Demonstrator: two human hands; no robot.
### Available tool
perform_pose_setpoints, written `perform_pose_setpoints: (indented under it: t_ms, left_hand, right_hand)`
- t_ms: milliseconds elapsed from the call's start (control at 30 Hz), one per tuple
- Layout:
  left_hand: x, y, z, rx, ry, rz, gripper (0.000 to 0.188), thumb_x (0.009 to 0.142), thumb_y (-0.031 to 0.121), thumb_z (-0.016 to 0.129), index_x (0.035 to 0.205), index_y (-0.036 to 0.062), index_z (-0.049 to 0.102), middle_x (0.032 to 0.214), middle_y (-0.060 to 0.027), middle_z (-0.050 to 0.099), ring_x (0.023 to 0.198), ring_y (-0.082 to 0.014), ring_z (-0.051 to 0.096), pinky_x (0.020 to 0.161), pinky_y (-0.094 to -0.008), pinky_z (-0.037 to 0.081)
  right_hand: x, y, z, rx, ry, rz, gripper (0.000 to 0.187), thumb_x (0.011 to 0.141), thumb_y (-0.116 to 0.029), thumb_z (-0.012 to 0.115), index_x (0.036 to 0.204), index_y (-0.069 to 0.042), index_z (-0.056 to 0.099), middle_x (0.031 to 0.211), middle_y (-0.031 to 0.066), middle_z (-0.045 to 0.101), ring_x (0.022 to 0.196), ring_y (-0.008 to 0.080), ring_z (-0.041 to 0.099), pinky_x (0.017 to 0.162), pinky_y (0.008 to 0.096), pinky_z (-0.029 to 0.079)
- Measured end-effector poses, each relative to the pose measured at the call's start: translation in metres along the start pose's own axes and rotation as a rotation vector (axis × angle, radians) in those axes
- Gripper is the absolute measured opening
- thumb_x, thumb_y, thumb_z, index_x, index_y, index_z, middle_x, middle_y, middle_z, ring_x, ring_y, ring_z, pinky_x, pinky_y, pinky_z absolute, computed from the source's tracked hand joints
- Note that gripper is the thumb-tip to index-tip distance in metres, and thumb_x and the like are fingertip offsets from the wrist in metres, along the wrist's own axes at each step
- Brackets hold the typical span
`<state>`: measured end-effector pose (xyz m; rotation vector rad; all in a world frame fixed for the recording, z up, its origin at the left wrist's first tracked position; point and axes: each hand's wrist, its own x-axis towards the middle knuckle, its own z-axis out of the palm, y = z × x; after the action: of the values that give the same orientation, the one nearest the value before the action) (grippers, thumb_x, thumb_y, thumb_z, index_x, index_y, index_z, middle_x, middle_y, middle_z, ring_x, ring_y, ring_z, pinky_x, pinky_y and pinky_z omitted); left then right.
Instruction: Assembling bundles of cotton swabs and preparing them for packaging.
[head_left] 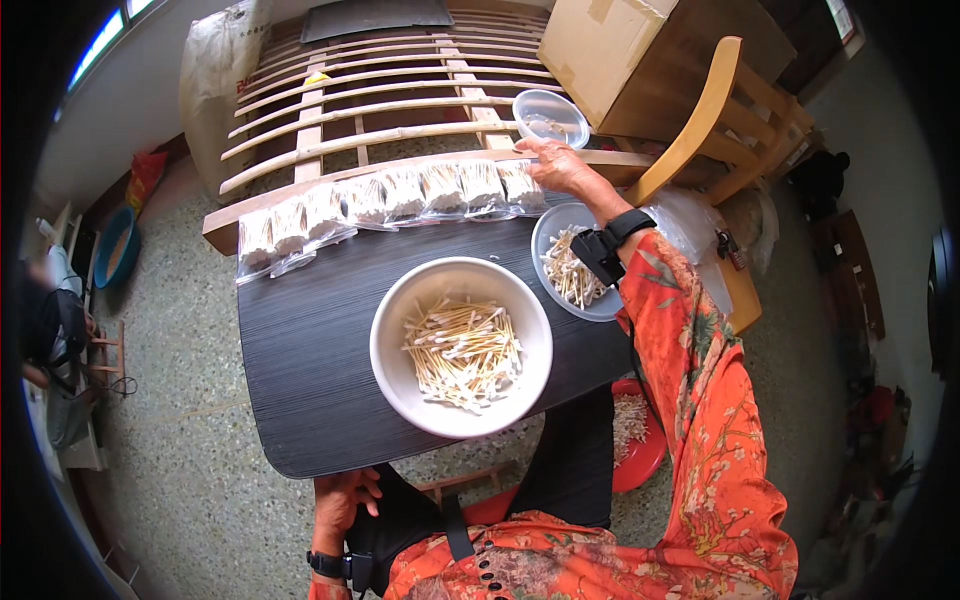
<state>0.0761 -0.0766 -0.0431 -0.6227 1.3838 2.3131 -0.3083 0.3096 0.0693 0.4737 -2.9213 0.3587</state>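
At the far edge of the dark table, my right hand (560, 167) has its fingers closed about the top of the end bag of cotton swabs (519, 190). Part of its grip is hidden. That bag ends a row of several clear bags (404, 192) packed with cotton swabs. My left hand (343, 494) rests low by my lap, just below the near table edge, fingers apart and holding nothing. A large white bowl (385, 375) of loose cotton swabs (462, 352) stands mid-table. Beneath my right wrist is a translucent bowl (541, 238) with more swabs.
The black table (300, 350) meets a slatted wooden frame (370, 130). Another clear bowl (550, 112) sits on the slats, beside a cardboard box (640, 70) and wooden chair (700, 120). Below right, a red basin (648, 455) holds swabs.
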Motion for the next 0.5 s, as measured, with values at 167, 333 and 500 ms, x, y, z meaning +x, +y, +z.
perform_pose_setpoints:
  t_ms: [167,333,500]
  left_hand:
    - [0.0,0.001,0.003,-0.016,-0.037,0.037,0.026,0.087,0.017,0.058,0.1,-0.0047,0.051,0.08,-0.0172,0.059,0.059,-0.0243,0.062,0.035,-0.0302,0.051]
    - [0.0,-0.004,-0.004,-0.055,-0.079,0.058,0.025,0.088,0.017,0.056,0.099,-0.006,0.051,0.081,-0.0177,0.059,0.059,-0.0241,0.062,0.034,-0.0298,0.051]
    - [-0.001,-0.002,0.001,-0.017,-0.077,0.066,0.027,0.088,0.02,0.056,0.099,-0.0049,0.05,0.079,-0.0153,0.059,0.056,-0.0215,0.06,0.033,-0.029,0.049]
  right_hand:
    - [-0.006,-0.008,-0.028,0.087,0.085,-0.023,0.024,0.077,-0.003,0.05,0.098,-0.003,0.062,0.098,0.0188,0.062,0.095,0.0317,0.059,0.082,0.0365,0.045]
    - [-0.03,-0.028,-0.043,0.059,-0.007,0.015,0.033,0.071,-0.021,0.064,0.099,-0.004,0.061,0.094,0.0166,0.062,0.089,0.0276,0.061,0.079,0.0365,0.047]
    - [-0.029,-0.013,-0.029,0.024,-0.205,0.037,0.092,0.055,-0.048,0.076,0.127,-0.001,0.044,0.125,0.0223,0.049,0.117,0.0304,0.047,0.099,0.0347,0.036]
